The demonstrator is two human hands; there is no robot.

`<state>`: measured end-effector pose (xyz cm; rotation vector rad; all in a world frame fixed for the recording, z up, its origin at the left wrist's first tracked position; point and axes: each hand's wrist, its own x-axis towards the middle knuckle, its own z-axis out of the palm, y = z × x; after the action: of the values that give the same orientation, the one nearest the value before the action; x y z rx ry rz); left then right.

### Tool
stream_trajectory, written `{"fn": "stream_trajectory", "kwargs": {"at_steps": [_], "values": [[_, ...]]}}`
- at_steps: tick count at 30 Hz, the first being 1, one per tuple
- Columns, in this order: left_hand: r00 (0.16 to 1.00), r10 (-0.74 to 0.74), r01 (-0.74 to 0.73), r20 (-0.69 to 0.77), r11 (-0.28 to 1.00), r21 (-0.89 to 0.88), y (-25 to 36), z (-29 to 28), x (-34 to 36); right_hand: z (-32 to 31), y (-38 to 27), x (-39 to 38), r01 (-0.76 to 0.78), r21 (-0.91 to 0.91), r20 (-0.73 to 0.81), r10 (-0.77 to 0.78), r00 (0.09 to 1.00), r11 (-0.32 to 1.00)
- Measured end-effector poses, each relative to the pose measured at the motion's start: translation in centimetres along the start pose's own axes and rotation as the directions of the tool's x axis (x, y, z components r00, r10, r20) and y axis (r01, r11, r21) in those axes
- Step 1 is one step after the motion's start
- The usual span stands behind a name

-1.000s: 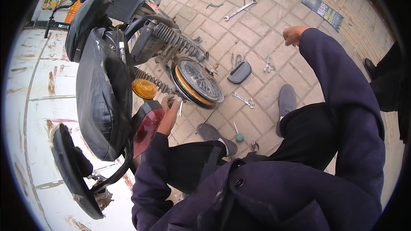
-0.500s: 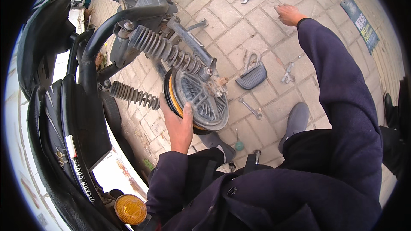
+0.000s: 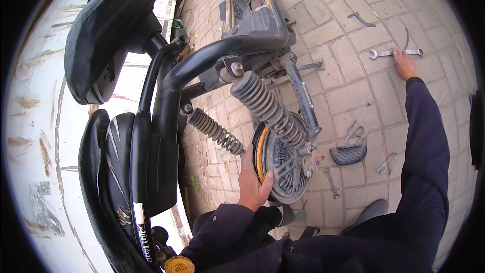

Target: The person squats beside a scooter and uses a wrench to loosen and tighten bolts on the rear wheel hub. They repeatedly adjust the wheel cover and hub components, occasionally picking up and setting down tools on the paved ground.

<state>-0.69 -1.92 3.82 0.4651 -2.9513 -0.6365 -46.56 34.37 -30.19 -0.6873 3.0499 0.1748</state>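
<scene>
A person in dark sleeves worked over a black vehicle on a brick pavement (image 3: 348, 88), both bare hands occupied. The left hand (image 3: 255, 184) held the near-left side of the wheel (image 3: 289, 169), spread wide, its thumb toward the ribbed face and its fingers along the outside of the black rim, next to a yellow band (image 3: 260, 146). The wheel stood out from the pavement's left edge, below the lower end of a coiled shock (image 3: 268, 105); a second shock (image 3: 214, 130) slanted down between it and that edge. The right hand (image 3: 405, 64) reached well away from the left edge, its fingers laid over the middle of a large wrench (image 3: 382, 54); whether they had closed around the shaft could not be told. The wrench lay flat, beside a thin dark strip (image 3: 407, 36), with a dark bracket (image 3: 360, 19) farther out. Between wheel and right sleeve, a black pedal (image 3: 348, 153) lay with its metal loop pointing away from the person, a small wrench (image 3: 331, 183) and a metal piece (image 3: 387, 164) near it. A grey shoe (image 3: 370, 212) rested on the nearer bricks. Along the pavement's left edge stood a white panel (image 3: 38, 126), partly hidden by two black seat parts (image 3: 113, 35), while an amber lamp (image 3: 179, 264) showed closest to the person.
</scene>
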Motion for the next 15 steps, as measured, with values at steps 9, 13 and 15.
{"fn": "stream_trajectory", "kwargs": {"at_steps": [9,13,15], "values": [[0.999,0.036,-0.038,-0.036,0.998,-0.058,-0.2,0.1,0.4,2.2,-1.8,-1.1,-0.059,-0.191,-0.216,0.017,0.976,0.980],[0.995,0.069,-0.073,-0.072,0.995,-0.064,-0.6,0.5,0.1,3.2,-3.4,-5.1,0.073,-0.092,-0.349,-0.100,0.932,0.993],[0.992,0.087,-0.092,-0.094,0.994,-0.052,-0.7,0.7,-0.1,1.8,-5.0,-7.2,0.115,0.011,-0.334,-0.105,0.937,0.993]]}}
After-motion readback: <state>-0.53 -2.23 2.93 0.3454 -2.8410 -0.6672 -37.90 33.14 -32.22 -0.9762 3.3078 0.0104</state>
